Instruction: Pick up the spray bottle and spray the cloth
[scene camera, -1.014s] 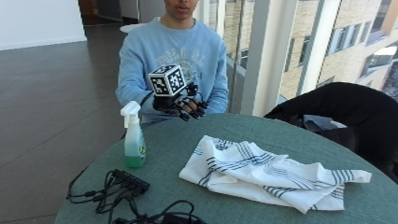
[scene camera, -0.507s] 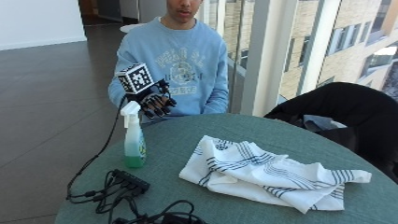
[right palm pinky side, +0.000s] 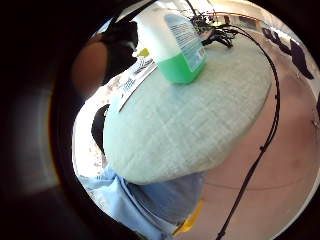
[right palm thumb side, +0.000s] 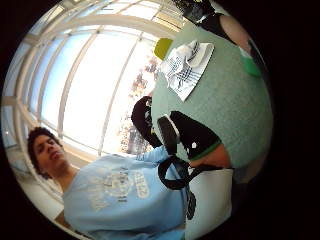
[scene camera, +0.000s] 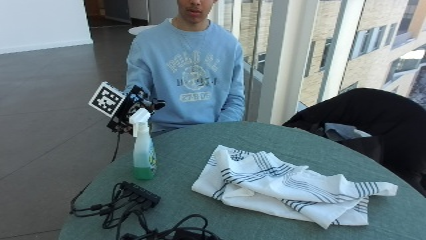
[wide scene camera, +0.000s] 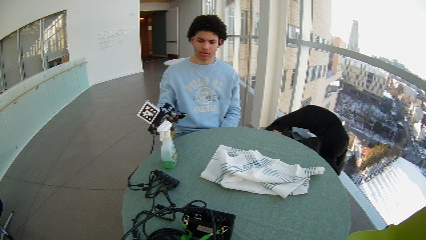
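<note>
A clear spray bottle with green liquid and a white trigger head stands upright near the left edge of the round green table. My gloved right hand hovers just behind and level with the spray head, fingers relaxed and nothing gripped. The little finger side palm view shows the bottle close by, standing on the table. A white cloth with dark stripes lies crumpled in the middle of the table, well to the right of the bottle. In the thumb side palm view the cloth lies far across the table.
A black power strip with tangled cables lies in front of the bottle at the near left edge. A black box sits at the front edge. A dark jacket hangs over a chair at the right.
The gloved hand has moved left from in front of the person's chest over to the bottle's spray head. Bottle and cloth have stayed put.
</note>
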